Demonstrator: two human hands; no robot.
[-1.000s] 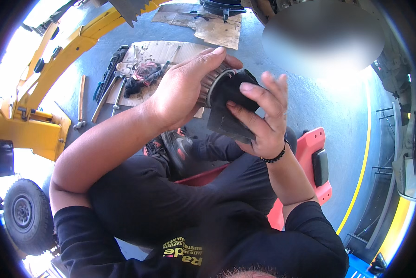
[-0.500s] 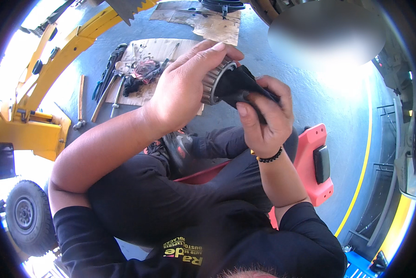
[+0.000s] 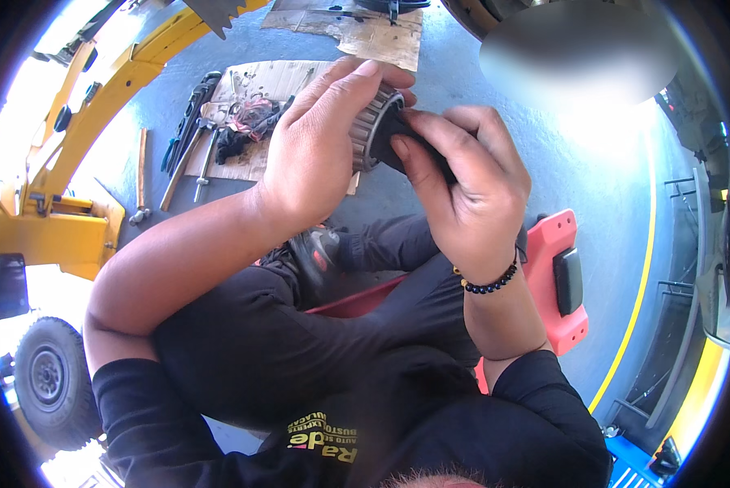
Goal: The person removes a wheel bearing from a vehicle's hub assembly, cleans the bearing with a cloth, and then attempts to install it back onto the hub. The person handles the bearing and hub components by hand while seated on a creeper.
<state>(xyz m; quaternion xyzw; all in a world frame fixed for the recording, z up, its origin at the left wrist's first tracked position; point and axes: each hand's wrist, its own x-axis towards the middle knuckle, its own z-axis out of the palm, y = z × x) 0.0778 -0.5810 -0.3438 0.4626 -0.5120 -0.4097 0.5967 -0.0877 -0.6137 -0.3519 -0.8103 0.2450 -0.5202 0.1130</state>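
Note:
My left hand (image 3: 320,134) is wrapped round a metal roller bearing (image 3: 367,134), whose ring of steel rollers faces up and to the right. A black cloth (image 3: 393,140) is bunched at the bearing's open face and covers part of its bore. The thumb and fingers of my right hand (image 3: 471,171) pinch that cloth and press it against the inner rim. The far side of the bearing is hidden behind my left fingers.
Beyond my hands, a cardboard sheet (image 3: 251,167) carries rags and hand tools. Left of it lie a hammer (image 3: 142,175) and other long-handled tools. A yellow machine frame (image 3: 113,106) and a wheel (image 3: 49,378) stand at left. Under me is a red creeper (image 3: 554,236).
My right hand has moved up and turned, bringing its fingers closer to the bearing's rim with the cloth. The left hand and bearing have shifted slightly left and up.

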